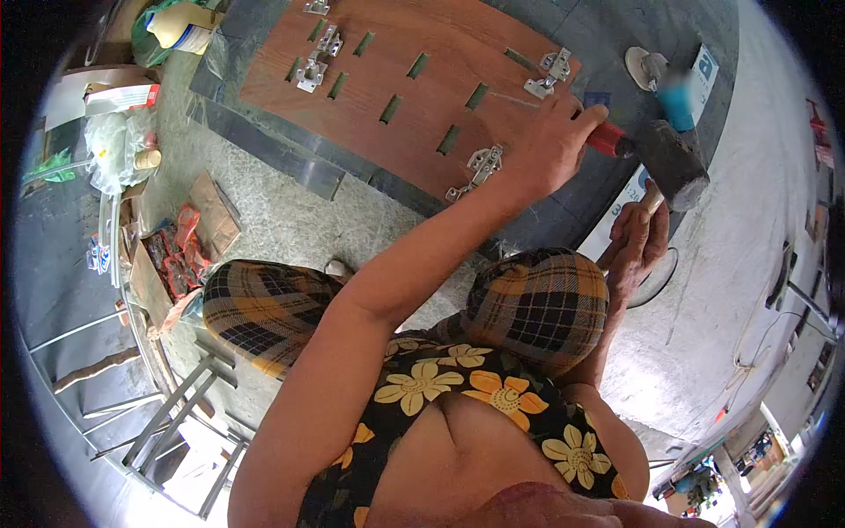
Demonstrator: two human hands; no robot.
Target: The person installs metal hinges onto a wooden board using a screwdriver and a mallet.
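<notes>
My left hand [559, 145] is closed around a tool with a red and black handle [609, 139], over the right edge of a reddish-brown wooden board [378, 40]; the tool's working end is hidden. In my right hand [638, 233], fingers wrap the wooden handle of a hammer [673, 167]. Its heavy dark head is right by the end of the red handle. Metal hinges lie on the board, one [550, 72] just beyond my left hand and another [477, 170] beside the wrist. Several rectangular slots [418, 64] are cut through the wood.
Dark sheets [273, 145] lie under the board. To the right are a round pale object [645, 69], a teal object [676, 107] and a white printed strip [609, 216]. At the left are a yellowish bottle [183, 26], plastic bags [114, 150], red packets [180, 255] and metal frames [167, 422].
</notes>
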